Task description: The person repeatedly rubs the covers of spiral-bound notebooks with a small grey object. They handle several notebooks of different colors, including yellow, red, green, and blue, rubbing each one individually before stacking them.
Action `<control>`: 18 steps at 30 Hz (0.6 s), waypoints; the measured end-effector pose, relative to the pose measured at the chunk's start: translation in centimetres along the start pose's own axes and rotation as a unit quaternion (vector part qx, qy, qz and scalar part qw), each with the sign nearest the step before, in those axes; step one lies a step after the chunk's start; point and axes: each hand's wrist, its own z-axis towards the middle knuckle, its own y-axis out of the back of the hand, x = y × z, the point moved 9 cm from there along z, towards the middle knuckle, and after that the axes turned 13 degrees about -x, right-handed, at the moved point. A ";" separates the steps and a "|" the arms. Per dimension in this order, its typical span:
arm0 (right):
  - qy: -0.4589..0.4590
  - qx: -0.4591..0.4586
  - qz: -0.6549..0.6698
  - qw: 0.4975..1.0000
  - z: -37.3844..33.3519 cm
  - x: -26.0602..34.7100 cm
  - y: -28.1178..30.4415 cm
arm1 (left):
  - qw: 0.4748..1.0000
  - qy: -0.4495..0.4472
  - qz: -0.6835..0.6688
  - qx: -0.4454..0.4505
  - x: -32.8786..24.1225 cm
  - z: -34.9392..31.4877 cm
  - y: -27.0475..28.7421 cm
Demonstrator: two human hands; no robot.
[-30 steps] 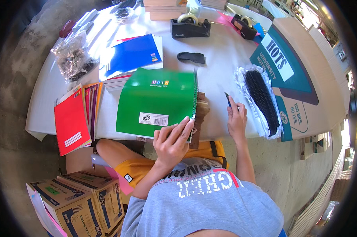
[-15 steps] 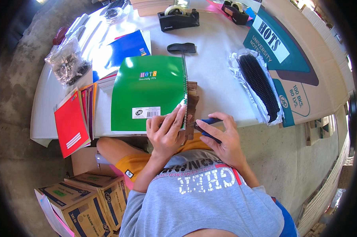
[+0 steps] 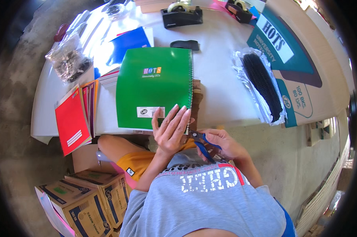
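Note:
A green spiral notebook (image 3: 154, 91) lies at the table's near edge, its black spiral (image 3: 192, 75) running down the right side. My left hand (image 3: 171, 128) rests on its lower right corner, fingers stretched out over the cover and partly across the white barcode label. In my right hand (image 3: 222, 143) is a pair of blue-handled pliers (image 3: 204, 150), handles spread. Their dark jaws are at the lower end of the spiral; whether they touch the wire I cannot tell. Under the notebook's right edge a brown wooden block (image 3: 196, 102) sticks out.
Left of the notebook are blue notebooks (image 3: 127, 45), red-covered notebooks (image 3: 71, 122) and a plastic bag of dark pieces (image 3: 69, 65). Beyond it sit a black strap-like piece (image 3: 185, 45) and a tape dispenser (image 3: 182, 17). To the right lie black spirals in wrapping (image 3: 261, 85) and a cardboard box (image 3: 305, 87).
The pliers have swung to point at the spiral's lower end, their handles wider apart. My left hand has shifted slightly right and down. A thin strip above the spiral's top no longer shows.

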 end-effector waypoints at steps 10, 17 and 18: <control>0.375 -0.260 -0.335 0.825 0.8 9.4 7.9 | 0.786 0.384 0.018 -0.484 12.9 2.6 20.4; 0.360 -0.375 -0.620 0.588 8.2 12.6 11.4 | 0.672 0.392 -0.037 -0.627 29.0 -10.4 33.9; 0.344 -0.388 -0.673 0.528 9.1 12.6 10.4 | 0.725 0.405 0.143 -0.539 29.8 -11.4 36.0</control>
